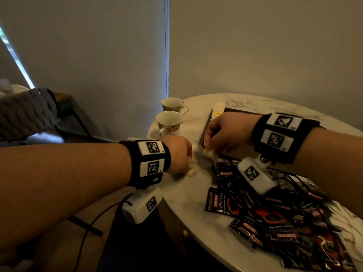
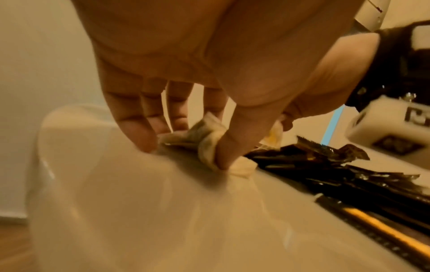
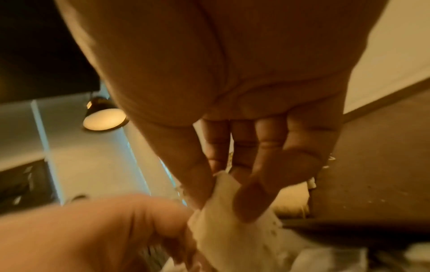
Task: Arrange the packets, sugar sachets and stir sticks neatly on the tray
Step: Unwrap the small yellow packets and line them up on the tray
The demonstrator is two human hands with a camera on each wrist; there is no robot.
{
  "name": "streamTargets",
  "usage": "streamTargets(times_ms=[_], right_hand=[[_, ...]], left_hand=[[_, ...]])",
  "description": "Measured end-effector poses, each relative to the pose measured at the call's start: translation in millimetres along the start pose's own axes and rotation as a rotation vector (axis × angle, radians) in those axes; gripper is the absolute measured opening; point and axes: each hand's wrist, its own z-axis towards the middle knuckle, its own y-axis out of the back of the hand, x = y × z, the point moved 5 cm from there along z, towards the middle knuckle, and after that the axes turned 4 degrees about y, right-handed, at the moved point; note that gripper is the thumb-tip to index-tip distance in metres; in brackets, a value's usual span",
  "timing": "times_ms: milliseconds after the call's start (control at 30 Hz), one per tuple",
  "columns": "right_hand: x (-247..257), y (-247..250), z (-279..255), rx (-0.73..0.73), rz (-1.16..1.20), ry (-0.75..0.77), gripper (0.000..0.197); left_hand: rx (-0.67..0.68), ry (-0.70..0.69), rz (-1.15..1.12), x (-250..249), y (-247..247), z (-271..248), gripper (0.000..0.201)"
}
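On the round white marble worktop (image 1: 188,203), the left hand (image 1: 177,152) pinches small white paper sugar sachets (image 2: 209,145) against the surface. The right hand (image 1: 225,132) has its grip closed on another white sachet (image 3: 232,217) beside the dark rectangular tray (image 1: 205,130). Black coffee packets (image 1: 284,218) lie heaped nearby.

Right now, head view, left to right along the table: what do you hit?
Left hand → sugar sachets → right hand → pile of black coffee packets.
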Motion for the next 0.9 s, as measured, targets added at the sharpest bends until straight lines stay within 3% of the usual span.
streamTargets(times_ms=[100,233,367,533,633,767,900], right_hand=[[-9,12,-3,-0.077,0.406,0.012,0.013],[-22,19,-8,-0.129,0.593,0.041,0.017],[-40,24,-12,-0.188,0.736,0.055,0.025],[-61,38,-8,-0.369,1.118,0.157,0.016],[-70,45,-4,-0.458,1.116,0.228,0.014],[-83,45,4,-0.518,1.119,0.251,0.030],[-97,57,13,-0.592,1.202,0.288,0.049]], left_hand=[[-0.041,-0.016,0.010,-2,5,5,0.036],[-0.084,0.010,-0.160,5,16,10,0.028],[-0.089,0.057,-0.572,11,23,13,0.014],[-0.014,0.098,-1.215,-4,34,28,0.011],[0.059,0.148,-1.518,-21,36,41,0.019],[0.100,0.113,-1.666,-45,42,63,0.016],[0.102,0.124,-1.823,-64,43,90,0.032]])
